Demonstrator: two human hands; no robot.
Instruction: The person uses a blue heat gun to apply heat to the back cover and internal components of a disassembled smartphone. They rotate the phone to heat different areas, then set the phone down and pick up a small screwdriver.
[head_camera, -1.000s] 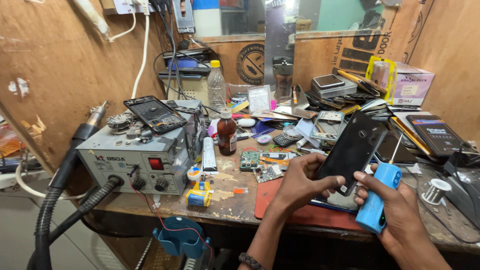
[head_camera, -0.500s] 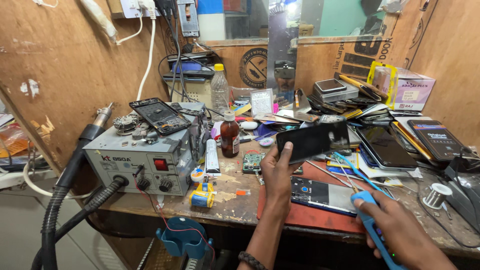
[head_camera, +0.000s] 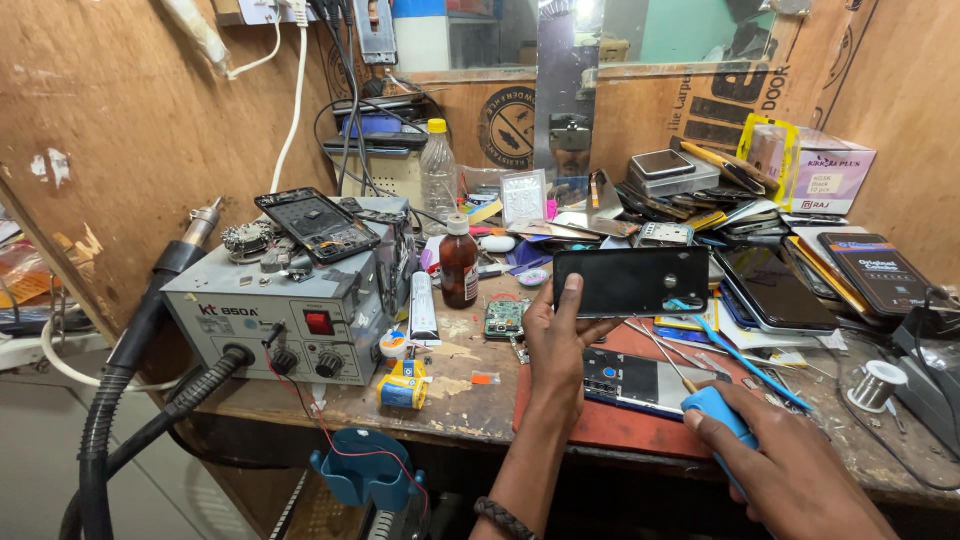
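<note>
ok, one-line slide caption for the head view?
Left hand lifts a black phone back cover over an opened phone on the red mat; right hand grips a blue tool.

Phone repair shop: hot-air stn (head_camera: 290, 310), phones (head_camera: 770, 290)

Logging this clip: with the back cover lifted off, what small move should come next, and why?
Probably set the back cover aside: the left hand holds it above the open phone, while the right hand grips a blue tool beside it.
</note>
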